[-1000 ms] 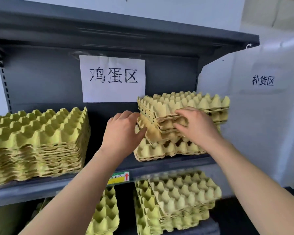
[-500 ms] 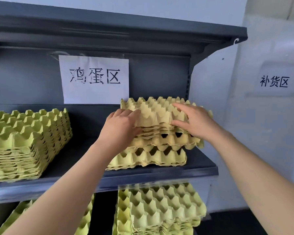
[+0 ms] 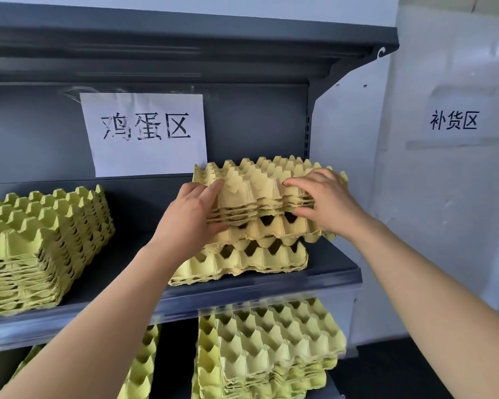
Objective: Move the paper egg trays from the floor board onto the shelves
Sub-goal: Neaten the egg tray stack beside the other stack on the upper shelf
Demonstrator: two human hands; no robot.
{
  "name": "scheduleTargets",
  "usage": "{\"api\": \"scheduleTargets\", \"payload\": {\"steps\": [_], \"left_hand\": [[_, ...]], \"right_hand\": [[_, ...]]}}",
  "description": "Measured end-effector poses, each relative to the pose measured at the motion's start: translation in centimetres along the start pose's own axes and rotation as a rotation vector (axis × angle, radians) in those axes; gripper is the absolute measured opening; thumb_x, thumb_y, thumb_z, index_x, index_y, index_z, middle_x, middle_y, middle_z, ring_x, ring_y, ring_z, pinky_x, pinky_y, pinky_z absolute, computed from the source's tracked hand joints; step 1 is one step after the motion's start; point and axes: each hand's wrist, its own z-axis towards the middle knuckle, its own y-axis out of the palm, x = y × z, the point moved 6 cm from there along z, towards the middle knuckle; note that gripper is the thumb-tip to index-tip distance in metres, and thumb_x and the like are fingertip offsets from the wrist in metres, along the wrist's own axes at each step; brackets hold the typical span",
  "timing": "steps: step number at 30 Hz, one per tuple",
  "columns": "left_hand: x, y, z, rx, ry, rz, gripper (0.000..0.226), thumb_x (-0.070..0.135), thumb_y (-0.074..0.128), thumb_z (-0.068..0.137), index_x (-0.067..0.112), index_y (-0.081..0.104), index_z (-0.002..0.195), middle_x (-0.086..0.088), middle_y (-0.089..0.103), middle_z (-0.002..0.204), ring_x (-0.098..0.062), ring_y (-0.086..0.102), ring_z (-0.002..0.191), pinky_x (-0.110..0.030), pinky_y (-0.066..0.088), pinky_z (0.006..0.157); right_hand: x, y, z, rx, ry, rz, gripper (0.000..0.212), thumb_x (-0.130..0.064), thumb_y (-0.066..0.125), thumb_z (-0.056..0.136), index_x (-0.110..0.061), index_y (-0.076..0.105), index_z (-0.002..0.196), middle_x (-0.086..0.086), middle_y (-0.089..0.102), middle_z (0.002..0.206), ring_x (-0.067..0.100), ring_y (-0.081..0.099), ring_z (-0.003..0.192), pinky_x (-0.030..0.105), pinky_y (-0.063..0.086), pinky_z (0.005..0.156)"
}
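Upper tray bundle (image 3: 257, 191) sits skewed on the lower trays (image 3: 242, 262), right side of the middle shelf (image 3: 333, 273). My left hand (image 3: 190, 216) grips its left end, thumb on top. My right hand (image 3: 326, 205) clamps the front-right edge, fingers spread. Another stack (image 3: 41, 240) sits well left on the same shelf.

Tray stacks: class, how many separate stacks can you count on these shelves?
4: top left stack, top right stack, bottom left stack, bottom right stack. Others may be hidden behind or below.
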Motion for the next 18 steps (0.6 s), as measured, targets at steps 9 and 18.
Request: {"api": "scheduleTargets", "payload": {"steps": [9, 18], "left_hand": [[-0.3, 0.1, -1.0, 0.050, 0.021, 0.087, 0.085, 0.047, 0.063, 0.084, 0.021, 0.018, 0.151, -0.005, 0.043, 0.144, -0.021, 0.018, 0.141, -0.036, 0.021, 0.114], [2.0, 1.9, -1.7, 0.065, 0.067, 0.256, 0.085, 0.060, 0.059, 0.080, 0.015, 0.030, 0.146, -0.005, 0.054, 0.131, -0.025, 0.030, 0.135, -0.037, 0.017, 0.115]], "right_hand": [[-0.6, 0.3, -1.1, 0.113, -0.071, 0.050, 0.064, -0.040, 0.068, 0.081, -0.032, 0.042, 0.138, -0.001, 0.055, 0.126, 0.020, 0.036, 0.125, 0.038, 0.028, 0.103], [1.2, 1.8, -2.5, 0.047, -0.061, 0.042, 0.074, -0.043, 0.067, 0.082, -0.021, 0.032, 0.143, 0.004, 0.052, 0.129, 0.021, 0.033, 0.128, 0.035, 0.026, 0.106]]}}
